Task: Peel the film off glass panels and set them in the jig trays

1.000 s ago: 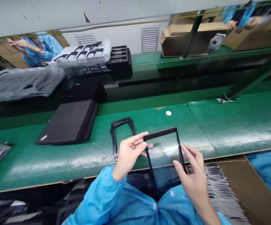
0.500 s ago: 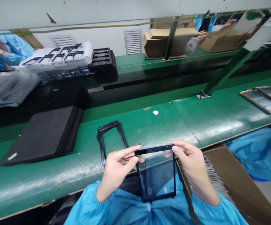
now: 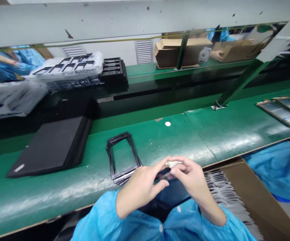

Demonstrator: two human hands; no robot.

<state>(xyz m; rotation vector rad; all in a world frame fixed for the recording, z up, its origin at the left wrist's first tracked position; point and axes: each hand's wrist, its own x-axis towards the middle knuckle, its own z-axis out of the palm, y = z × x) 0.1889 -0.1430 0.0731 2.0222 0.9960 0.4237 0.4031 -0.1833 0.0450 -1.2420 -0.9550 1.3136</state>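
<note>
A black-bordered glass panel (image 3: 176, 191) hangs tilted below my hands, in front of my blue smock; much of it is hidden by them. My right hand (image 3: 189, 175) is closed at its upper edge, thumb and fingers bent. My left hand (image 3: 143, 184) reaches across from the left, its fingers stretched to the right hand's fingertips and its thumb apart. Whether it touches the panel I cannot tell. Between the fingertips shows a small pale patch (image 3: 173, 164), too blurred to name. Left of the hands, a small stack of black rectangular frames (image 3: 110, 162) lies on the green bench (image 3: 157, 144).
Black foam sheets (image 3: 52, 144) are stacked at the left. Behind them stand wrapped trays of parts (image 3: 69, 72) and black trays (image 3: 113, 68). Framed panels (image 3: 277, 112) lie at the right. A green post (image 3: 240, 83) rises from the bench. An open carton (image 3: 250, 194) stands at my right. People work beyond.
The panel has tipped from facing me to a flatter slant, mostly under my hands. My left hand has moved right and its thumb has come off the panel's corner.
</note>
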